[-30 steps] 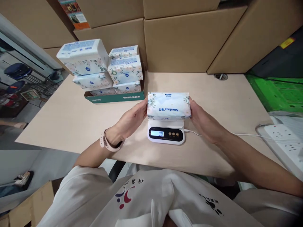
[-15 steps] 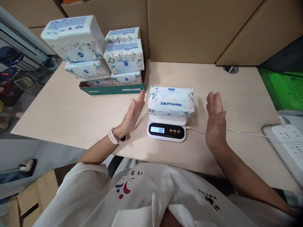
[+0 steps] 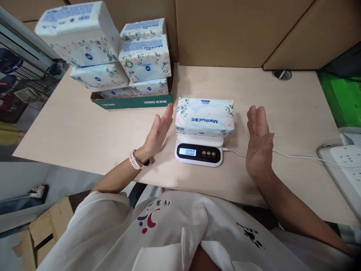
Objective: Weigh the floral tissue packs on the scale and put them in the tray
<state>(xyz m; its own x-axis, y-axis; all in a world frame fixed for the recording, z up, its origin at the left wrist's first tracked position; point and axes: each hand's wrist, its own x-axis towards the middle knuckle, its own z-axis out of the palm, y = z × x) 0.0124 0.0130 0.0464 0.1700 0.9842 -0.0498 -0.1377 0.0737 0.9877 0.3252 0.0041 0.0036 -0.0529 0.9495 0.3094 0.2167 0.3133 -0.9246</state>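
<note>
A floral tissue pack (image 3: 204, 117) marked Manhua lies on a small white scale (image 3: 199, 151), whose lit display reads 100.0. My left hand (image 3: 158, 132) hovers just left of the pack, fingers straight and apart from it, holding nothing. My right hand (image 3: 258, 140) is held up a short way to the right of the pack, palm facing it, also open and empty. A pale watch sits on my left wrist.
Several more tissue packs (image 3: 113, 52) are stacked in a green-edged tray (image 3: 132, 102) at the back left of the beige table (image 3: 84, 131). Cardboard boxes (image 3: 225, 34) line the back. A white cable (image 3: 299, 156) runs right toward a power strip (image 3: 345, 158). A green crate (image 3: 341, 96) stands at right.
One second ago both hands held the pack on the scale; they let go and drew apart. Since then the display changed from 0.0 to 100.0.
</note>
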